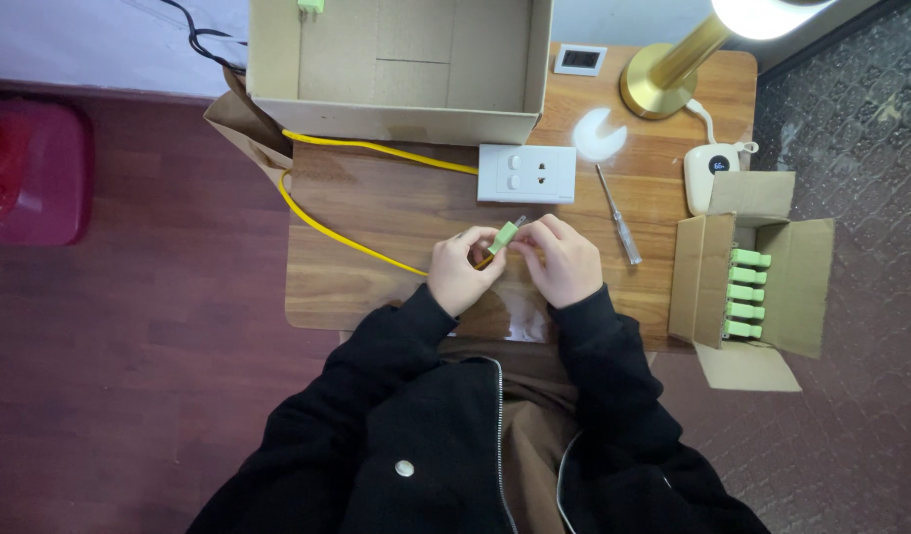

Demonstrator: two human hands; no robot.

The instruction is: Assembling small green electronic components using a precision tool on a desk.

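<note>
1. You sit at a small wooden table (376, 213) over a dark red-brown floor, with a lit brass lamp (673, 69) at the far right corner.
2. The green plug (504, 237) sits above the table's middle, held between your two hands. Its long axis tilts up and to the right, metal prongs at the far upper end.
3. Your left hand (460, 272) pinches the plug's lower end, where the yellow cable (347, 237) meets it. It lies below and left of the plug.
4. Your right hand (564, 259) closes its fingertips on the plug's upper part from the right. Both hands touch it, neither clearly nearer.
5. Just beyond lie a white socket plate (526, 173) and a screwdriver (618, 215). A small cardboard box (806, 287) of more green plugs stands open on the right, and a large empty carton (396, 64) sits at the far edge.
</note>
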